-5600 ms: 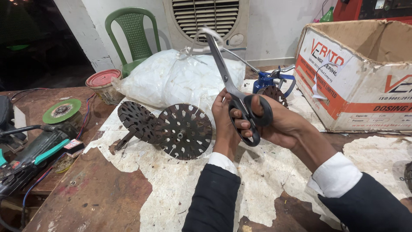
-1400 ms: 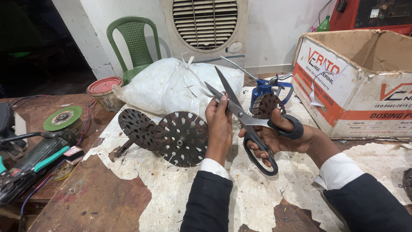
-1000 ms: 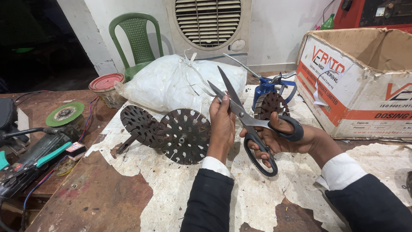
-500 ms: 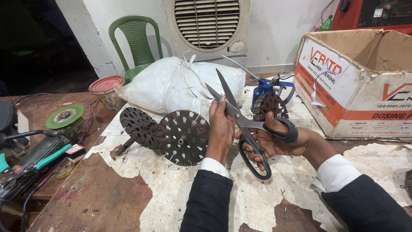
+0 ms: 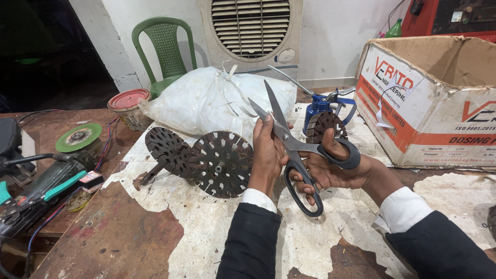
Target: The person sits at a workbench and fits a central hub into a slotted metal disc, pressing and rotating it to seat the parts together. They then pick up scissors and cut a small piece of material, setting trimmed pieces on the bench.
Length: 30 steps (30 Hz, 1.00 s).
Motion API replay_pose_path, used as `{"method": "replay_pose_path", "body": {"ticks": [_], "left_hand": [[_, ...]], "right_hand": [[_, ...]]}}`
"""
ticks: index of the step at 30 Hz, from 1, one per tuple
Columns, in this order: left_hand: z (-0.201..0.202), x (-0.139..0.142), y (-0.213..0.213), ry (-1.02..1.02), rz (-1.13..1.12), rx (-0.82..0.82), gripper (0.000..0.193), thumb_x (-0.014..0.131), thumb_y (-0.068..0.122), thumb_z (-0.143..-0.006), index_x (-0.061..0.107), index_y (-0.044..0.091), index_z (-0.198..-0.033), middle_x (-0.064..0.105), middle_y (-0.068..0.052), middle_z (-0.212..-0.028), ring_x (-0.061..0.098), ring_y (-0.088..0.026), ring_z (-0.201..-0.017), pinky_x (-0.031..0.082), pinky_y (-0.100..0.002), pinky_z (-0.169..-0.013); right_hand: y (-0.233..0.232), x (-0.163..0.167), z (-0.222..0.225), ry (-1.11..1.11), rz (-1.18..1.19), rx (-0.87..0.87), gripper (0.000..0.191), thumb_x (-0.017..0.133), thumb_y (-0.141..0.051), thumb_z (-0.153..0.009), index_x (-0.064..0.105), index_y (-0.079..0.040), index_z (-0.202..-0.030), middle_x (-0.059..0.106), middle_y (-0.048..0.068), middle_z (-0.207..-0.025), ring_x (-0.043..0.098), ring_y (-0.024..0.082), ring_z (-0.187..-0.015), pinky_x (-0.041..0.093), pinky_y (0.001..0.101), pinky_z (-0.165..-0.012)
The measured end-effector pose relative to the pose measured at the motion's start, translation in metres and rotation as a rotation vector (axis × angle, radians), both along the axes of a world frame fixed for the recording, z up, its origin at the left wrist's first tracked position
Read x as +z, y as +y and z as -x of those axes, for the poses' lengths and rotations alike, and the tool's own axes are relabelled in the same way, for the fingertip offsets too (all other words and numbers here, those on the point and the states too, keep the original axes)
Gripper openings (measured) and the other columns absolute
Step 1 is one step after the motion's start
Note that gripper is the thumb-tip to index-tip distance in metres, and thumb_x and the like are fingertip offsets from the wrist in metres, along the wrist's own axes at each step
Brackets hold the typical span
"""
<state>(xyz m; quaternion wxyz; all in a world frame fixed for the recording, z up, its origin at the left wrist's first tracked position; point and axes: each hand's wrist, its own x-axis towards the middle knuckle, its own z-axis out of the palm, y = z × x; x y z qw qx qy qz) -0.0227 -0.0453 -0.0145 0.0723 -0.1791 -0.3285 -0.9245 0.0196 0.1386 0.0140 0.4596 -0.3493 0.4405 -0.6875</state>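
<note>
Large steel scissors [image 5: 289, 142] with black handles are held over the bench, blades apart and pointing up and away. My right hand [image 5: 336, 168] grips the handles, thumb through the upper loop and fingers through the lower one. My left hand [image 5: 267, 155] is raised upright beside the blades, its fingers touching them near the pivot. Just left of that hand a dark slotted metal rotor disc [image 5: 219, 163] stands on edge, with a second disc [image 5: 166, 151] behind it.
A tied white plastic sack [image 5: 206, 101] lies behind the discs. A blue oil can [image 5: 321, 106] and another rotor [image 5: 325, 126] sit beyond the scissors. An open cardboard box [image 5: 439, 103] is at right. An angle grinder [image 5: 46, 181], green disc [image 5: 78, 137] and red-lidded tin [image 5: 128, 106] are at left.
The scissors went from closed and upright to open-bladed and tilted, with my right hand now in the handle loops. My left hand has stayed by the blades; in the last second little has moved.
</note>
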Motion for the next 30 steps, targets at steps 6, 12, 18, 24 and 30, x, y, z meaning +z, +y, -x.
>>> {"method": "replay_pose_path", "body": {"ticks": [6,12,18,24,30], "left_hand": [[-0.013,0.008,0.0,-0.048,0.035,-0.006,0.028,0.047,0.037,-0.109,0.049,0.01,-0.116,0.062,-0.011,-0.092,0.059,-0.008,-0.065,0.037,-0.019,-0.035],[-0.017,0.013,-0.003,-0.039,0.02,-0.038,0.03,0.047,0.04,-0.108,0.049,0.012,-0.12,0.062,-0.011,-0.092,0.056,-0.006,-0.057,0.029,-0.018,-0.029],[-0.011,0.012,-0.002,-0.023,-0.013,-0.022,0.032,0.05,0.041,-0.107,0.049,0.009,-0.114,0.063,-0.014,-0.091,0.053,-0.009,-0.05,0.029,-0.02,-0.027],[-0.014,0.011,-0.003,-0.028,0.024,-0.015,0.033,0.049,0.042,-0.107,0.048,0.01,-0.114,0.064,-0.013,-0.09,0.051,-0.007,-0.047,0.028,-0.02,-0.028],[-0.015,0.013,-0.004,-0.014,0.039,-0.018,0.034,0.048,0.043,-0.108,0.048,0.009,-0.115,0.064,-0.013,-0.09,0.05,-0.006,-0.048,0.027,-0.019,-0.029]], "right_hand": [[-0.004,0.002,-0.005,-0.019,-0.001,-0.027,0.111,0.045,-0.091,-0.072,0.048,-0.001,-0.138,0.057,0.01,-0.103,0.061,0.023,-0.09,0.056,0.0414,-0.079],[-0.009,0.005,-0.007,-0.062,0.091,-0.016,0.116,0.05,-0.091,-0.075,0.046,0.004,-0.142,0.057,0.011,-0.107,0.062,0.023,-0.093,0.054,0.0383,-0.082],[-0.01,-0.001,-0.004,-0.042,0.059,-0.014,0.111,0.05,-0.09,-0.075,0.045,-0.002,-0.143,0.057,0.009,-0.108,0.063,0.023,-0.09,0.056,0.0418,-0.079],[-0.011,-0.004,-0.004,-0.008,0.067,-0.026,0.114,0.047,-0.092,-0.074,0.045,-0.003,-0.146,0.057,0.009,-0.106,0.064,0.022,-0.087,0.057,0.0443,-0.076],[-0.011,-0.003,-0.004,0.01,0.062,-0.036,0.114,0.046,-0.092,-0.074,0.045,-0.003,-0.145,0.055,0.008,-0.106,0.063,0.022,-0.086,0.056,0.0437,-0.077]]}}
